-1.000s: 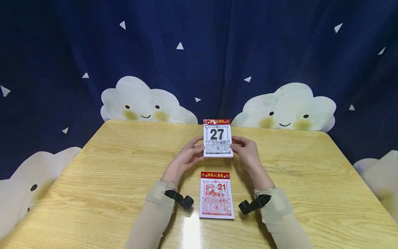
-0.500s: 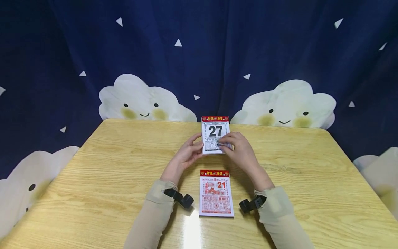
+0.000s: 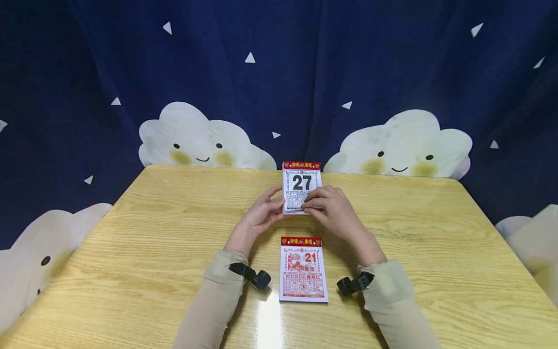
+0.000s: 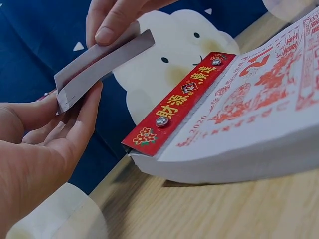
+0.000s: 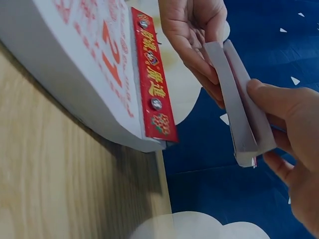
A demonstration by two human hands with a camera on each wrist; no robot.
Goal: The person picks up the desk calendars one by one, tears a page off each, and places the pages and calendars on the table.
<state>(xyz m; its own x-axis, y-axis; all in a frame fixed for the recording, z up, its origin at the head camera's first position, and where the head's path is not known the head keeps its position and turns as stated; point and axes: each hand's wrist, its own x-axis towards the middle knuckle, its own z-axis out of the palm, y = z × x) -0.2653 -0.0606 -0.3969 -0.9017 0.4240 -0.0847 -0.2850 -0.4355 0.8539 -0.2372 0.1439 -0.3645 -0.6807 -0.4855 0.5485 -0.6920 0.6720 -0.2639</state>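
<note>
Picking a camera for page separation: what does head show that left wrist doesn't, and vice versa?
Head only: the black 27 on the held calendar, the sleeves, the wrist cameras.
Left wrist only: the held calendar's parted pages end-on, and the lower calendar's side page edge.
Both: left hand, right hand, both calendars, the lower calendar's red 21.

- Navy curtain (image 3: 285,72): upper frame, bearing white triangles (image 3: 250,58).
- Smiling white clouds (image 3: 196,131): left and right of centre.
- Wood-grain table (image 3: 174,213): lower frame, glare (image 3: 269,322) bottom centre.
</note>
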